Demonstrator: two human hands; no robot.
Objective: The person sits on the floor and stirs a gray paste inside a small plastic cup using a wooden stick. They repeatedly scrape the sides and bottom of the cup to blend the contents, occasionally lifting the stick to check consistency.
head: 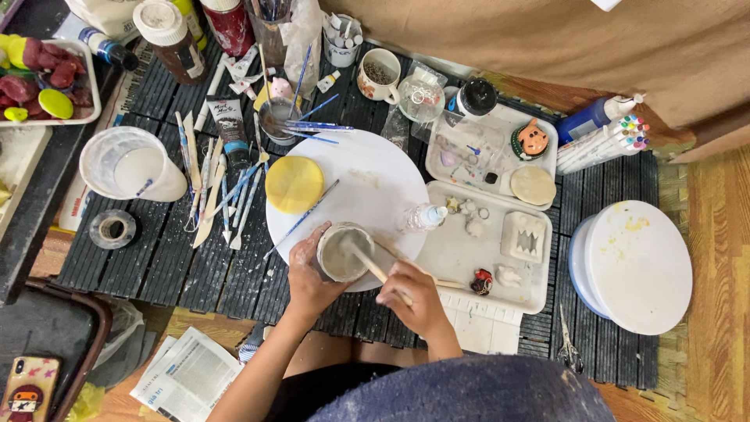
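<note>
Low desk of dark slatted panels (195, 266) on a wooden floor, brown cloth draped behind, crowded with craft gear. Nearest the camera, a dark blue speckled lap and two bare forearms reaching forward. Left hand (306, 275) wrapped around a small round grey cup of pale wet mix (342, 254), grip curled against its side, steadying it at the near rim of a round white turntable board (367, 176). Right hand (410, 295) pinching a plain wooden stick (367, 262), fingers pressed together on its near end, far tip sunk in the cup's grey contents. Judging by the smooth, even grey surface, mixing seems well along though not finished, with the stick in the cup and nothing yet poured or spread; the board itself bare but for faint smears. Left of the lap, a folded newspaper (187, 375) and a phone in a patterned case (27, 387). Just right of the hands, a white rectangular tray (453, 254) carrying small pale clay pieces and a square white mould (523, 237). Farther right, a second white disc with yellow stains (637, 266). On the board beyond the cup, a flat yellow round sponge (294, 184) and a thin blue-handled brush (301, 219). Left of it, a row of modelling tools and brushes (215, 191) and a clear plastic tub (129, 162). At the back, jars, a white mug (379, 76), a bundle of markers (605, 143) and a tray of red and yellow clay lumps (47, 82)
</note>
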